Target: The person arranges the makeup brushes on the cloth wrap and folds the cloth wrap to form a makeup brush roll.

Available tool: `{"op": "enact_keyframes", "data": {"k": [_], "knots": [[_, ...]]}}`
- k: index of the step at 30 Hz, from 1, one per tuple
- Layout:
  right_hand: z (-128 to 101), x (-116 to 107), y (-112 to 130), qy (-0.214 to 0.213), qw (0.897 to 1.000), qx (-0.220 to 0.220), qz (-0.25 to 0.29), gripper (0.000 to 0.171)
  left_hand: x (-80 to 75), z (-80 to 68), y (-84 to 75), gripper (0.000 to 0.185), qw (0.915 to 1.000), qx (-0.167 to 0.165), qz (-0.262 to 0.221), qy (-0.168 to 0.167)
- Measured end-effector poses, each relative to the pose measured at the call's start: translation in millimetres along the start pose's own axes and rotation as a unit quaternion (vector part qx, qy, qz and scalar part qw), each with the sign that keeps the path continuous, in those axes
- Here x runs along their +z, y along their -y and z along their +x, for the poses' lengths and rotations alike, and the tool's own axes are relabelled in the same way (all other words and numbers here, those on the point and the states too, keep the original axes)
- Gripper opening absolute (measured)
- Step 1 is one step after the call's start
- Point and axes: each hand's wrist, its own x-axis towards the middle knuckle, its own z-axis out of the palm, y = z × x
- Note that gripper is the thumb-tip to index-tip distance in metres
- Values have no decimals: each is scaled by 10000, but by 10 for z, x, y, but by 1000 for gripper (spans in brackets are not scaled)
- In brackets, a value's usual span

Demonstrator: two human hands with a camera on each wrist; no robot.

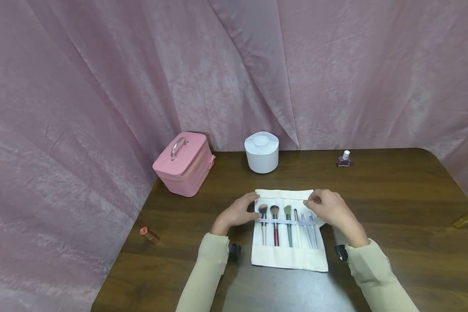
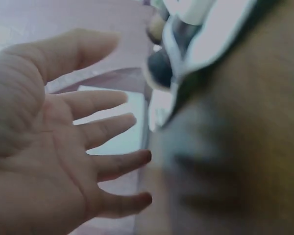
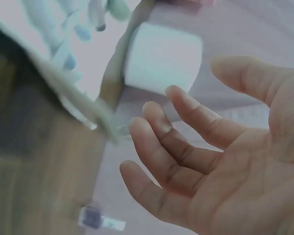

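Observation:
A white cloth brush roll [image 1: 284, 255] lies open on the dark wooden table [image 1: 394, 216], with several makeup brushes [image 1: 274, 223] tucked under its strap. My left hand [image 1: 239, 212] hovers at the roll's left edge, fingers spread and relaxed, holding nothing; the left wrist view shows its open palm [image 2: 44, 147] beside the blurred roll [image 2: 206, 29]. My right hand [image 1: 327, 208] is over the roll's upper right corner. Its fingers [image 3: 171, 142] are loosely bent and empty in the right wrist view, near the roll's edge [image 3: 68, 93].
A pink vanity case [image 1: 185, 164] stands at the back left. A white round container [image 1: 261, 151] [image 3: 161, 61] sits behind the roll. A nail polish bottle [image 1: 344, 159] [image 3: 95, 218] is at the back right. A lipstick [image 1: 150, 235] lies left, a gold tube [image 1: 466, 218] at the right edge.

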Motion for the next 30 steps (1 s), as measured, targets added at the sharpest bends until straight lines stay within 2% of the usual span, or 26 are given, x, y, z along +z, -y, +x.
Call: {"op": "enact_keyframes", "data": {"k": [6,13,18,23,30], "knots": [[-142,29,198,-130,9990,-383,-210,47,-54,117,-118,56,9974,560,-367,-283],[-334,122,386,41,9968,-771,-188,60,-38,280,-210,60,9939,873,-666,-82],[-472,293,503,337,9937,-1035,-257,57,-38,357,-285,63,9929,835,-815,238],[-594,497,607,629,9910,-1149,-287,52,-28,437,-327,66,9949,708,-573,428],[-773,749,706,1105,9792,-1630,-483,45,10,499,-336,70,9959,527,-349,642]]}}
